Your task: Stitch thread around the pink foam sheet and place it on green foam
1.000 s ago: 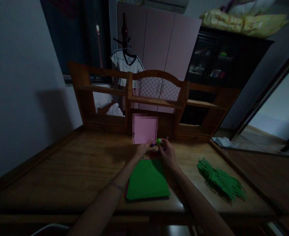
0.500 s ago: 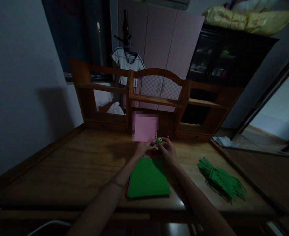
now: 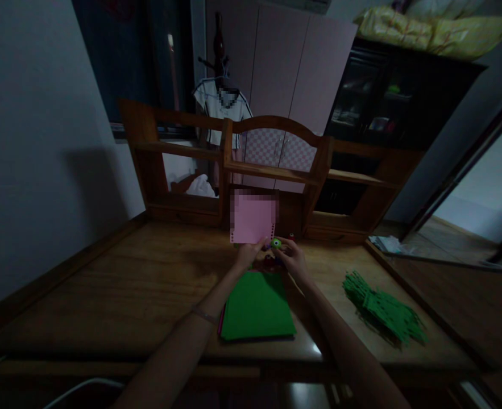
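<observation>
My right hand pinches a small green one-eyed toy figure between thumb and fingertips, its white eye facing me. Close on its left, my left hand is closed with the thumb pointing at the toy; what those fingers grip is hidden. A pink sheet with rows of holes at its lower corners stands upright just behind my left hand. Small dark red and purple pieces lie between and below the hands, too dim to name. Nearer me, a stack of green sheets lies between my forearms.
A heap of green cut pieces is on the right of the wooden table. A wooden shelf unit rises along the back edge. A small red-and-white item stands behind my right hand. White papers lie at the far right.
The green toy has turned slightly, so its eye now faces me more squarely. Both hands stay nearly in the same place.
</observation>
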### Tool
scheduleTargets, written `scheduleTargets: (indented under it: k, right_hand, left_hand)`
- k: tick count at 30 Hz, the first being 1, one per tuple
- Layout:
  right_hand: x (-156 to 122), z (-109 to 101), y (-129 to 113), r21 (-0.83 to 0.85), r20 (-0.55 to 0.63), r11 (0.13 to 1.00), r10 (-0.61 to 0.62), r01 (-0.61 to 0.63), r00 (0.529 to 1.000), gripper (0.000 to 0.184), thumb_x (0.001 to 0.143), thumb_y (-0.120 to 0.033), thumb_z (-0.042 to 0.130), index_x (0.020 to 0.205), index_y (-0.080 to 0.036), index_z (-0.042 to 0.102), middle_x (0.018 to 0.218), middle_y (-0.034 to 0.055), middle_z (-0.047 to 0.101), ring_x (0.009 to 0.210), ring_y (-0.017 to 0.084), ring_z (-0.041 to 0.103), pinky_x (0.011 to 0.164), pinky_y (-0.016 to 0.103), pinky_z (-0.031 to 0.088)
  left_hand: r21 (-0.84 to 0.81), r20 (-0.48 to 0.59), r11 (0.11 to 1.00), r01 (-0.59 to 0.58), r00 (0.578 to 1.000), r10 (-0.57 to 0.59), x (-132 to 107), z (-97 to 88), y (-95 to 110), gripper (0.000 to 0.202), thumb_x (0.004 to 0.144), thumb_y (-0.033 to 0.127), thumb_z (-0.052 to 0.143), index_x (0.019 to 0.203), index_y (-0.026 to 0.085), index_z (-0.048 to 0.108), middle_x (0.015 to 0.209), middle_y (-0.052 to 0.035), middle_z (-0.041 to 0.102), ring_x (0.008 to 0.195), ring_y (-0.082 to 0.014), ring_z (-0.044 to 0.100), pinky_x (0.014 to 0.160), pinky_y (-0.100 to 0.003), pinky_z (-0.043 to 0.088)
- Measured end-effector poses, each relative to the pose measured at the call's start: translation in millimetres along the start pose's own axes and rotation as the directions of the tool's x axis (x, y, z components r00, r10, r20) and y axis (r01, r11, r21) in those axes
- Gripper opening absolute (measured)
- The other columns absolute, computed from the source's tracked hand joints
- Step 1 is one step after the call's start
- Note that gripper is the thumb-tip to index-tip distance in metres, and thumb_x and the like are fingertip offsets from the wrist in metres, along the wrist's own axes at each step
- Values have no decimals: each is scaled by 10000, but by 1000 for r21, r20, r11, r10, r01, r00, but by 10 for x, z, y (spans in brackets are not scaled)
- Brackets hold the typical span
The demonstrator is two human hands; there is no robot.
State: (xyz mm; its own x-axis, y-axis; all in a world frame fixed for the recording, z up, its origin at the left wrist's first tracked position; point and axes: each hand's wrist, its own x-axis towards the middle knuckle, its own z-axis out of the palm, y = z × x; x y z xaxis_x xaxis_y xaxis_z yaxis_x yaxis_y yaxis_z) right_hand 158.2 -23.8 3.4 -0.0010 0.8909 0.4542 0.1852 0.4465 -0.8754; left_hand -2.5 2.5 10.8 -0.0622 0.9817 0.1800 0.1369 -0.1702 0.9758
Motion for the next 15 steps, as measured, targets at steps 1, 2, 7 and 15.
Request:
scheduleTargets:
  k: [1, 2, 7, 15]
  right_hand:
    - [-4, 2, -7, 5, 12, 1000, 5, -5, 1000, 407, 726, -364, 667, 1105, -229, 608, 972, 48, 681, 832, 198, 648, 738, 316, 520]
    - [-8, 5, -17, 16, 24, 1000, 12, -12, 1000, 408, 730, -363, 662, 1111, -229, 605, 952, 45, 684, 805, 192, 649, 720, 308, 519]
    - [-20, 32, -59, 150, 65, 986, 61, -70, 996, 430, 710, -367, 676, 1108, -219, 601, 1002, 57, 673, 748, 178, 645, 688, 304, 518]
    - [-34, 71, -43, 295, 39, 941, 161, -166, 986, 455, 667, -363, 721, 1086, -230, 605, 1027, 48, 671, 840, 192, 637, 765, 323, 508]
  left_hand:
    - [-2, 11, 1000, -17, 1000, 17, 6, 9, -13, 367, 741, 463, 621, 834, 117, 703, 888, -111, 714, 912, -210, 648, 864, -265, 450]
    - [-6, 24, 999, -35, 999, 36, 10, 17, -24, 369, 752, 466, 606, 828, 119, 703, 901, -112, 712, 908, -207, 649, 865, -265, 451]
    - [-18, 30, 994, -110, 993, 110, 11, 33, -57, 358, 771, 466, 582, 805, 129, 700, 951, -111, 702, 946, -210, 636, 899, -279, 438]
    - [-48, 48, 995, -91, 994, 93, 7, 19, -57, 329, 760, 444, 603, 841, 138, 692, 943, -91, 707, 937, -204, 635, 887, -268, 443]
